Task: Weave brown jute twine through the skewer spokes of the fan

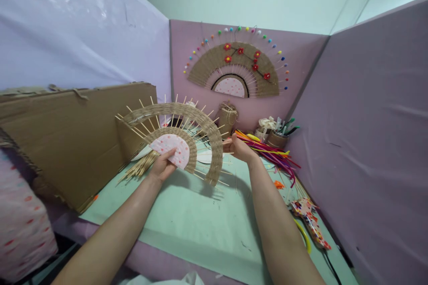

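Note:
My left hand [163, 166] is closed on a half-round fan [210, 127], its thumb pressing on the white, pink-spotted centre [174, 148]. The fan is held tilted above the table. Thin wooden sticks run out from the centre through an inner and an outer band of woven brown cord, and their bare tips stick out past the rim. At the fan's right edge, my right hand [240, 149] has its fingers apart close to the stick tips. Part of those fingers is hidden, and I cannot tell how firmly they touch.
A finished fan [207, 64] with red flowers and coloured balls hangs on the back panel. Cardboard [76, 138] stands left, beside loose sticks [142, 164]. Right are fuzzy coloured stems [272, 158], a pot of pens [278, 139] and a patterned glue gun [310, 222] with cord. A twine roll [227, 118] stands behind.

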Tool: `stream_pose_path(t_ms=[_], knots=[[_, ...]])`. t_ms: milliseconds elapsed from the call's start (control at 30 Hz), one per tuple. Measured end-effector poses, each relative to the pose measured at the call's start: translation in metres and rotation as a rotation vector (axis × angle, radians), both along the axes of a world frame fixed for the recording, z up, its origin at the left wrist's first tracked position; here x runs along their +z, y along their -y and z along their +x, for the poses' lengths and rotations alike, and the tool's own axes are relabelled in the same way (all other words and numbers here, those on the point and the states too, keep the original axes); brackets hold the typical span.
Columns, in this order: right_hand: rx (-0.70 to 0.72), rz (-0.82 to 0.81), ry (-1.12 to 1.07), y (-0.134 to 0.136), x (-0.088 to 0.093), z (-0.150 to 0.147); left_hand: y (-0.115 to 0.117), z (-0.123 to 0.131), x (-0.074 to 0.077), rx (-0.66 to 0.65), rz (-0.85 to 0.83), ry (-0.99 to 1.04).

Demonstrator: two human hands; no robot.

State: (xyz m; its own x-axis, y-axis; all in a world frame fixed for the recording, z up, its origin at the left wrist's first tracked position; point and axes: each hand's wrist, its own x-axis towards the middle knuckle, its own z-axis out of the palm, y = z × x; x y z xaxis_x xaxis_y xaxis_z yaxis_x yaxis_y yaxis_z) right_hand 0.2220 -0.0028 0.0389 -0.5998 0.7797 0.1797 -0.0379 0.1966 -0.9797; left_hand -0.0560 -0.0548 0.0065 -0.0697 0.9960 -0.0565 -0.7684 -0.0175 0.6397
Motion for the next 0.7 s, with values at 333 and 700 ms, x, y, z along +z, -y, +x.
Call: stream_pose_path(t_ms=[333, 700], knots=[[0.077, -0.255, -0.022, 0.005, 0.003, 0.011, -0.003, 0.001, -0.005, 0.003, -0.051, 0.012], [0.002, -0.023, 0.005, 0.006, 0.003, 0.016, 0.003, 0.002, -0.009, -0.12, -0.022, -0.034]])
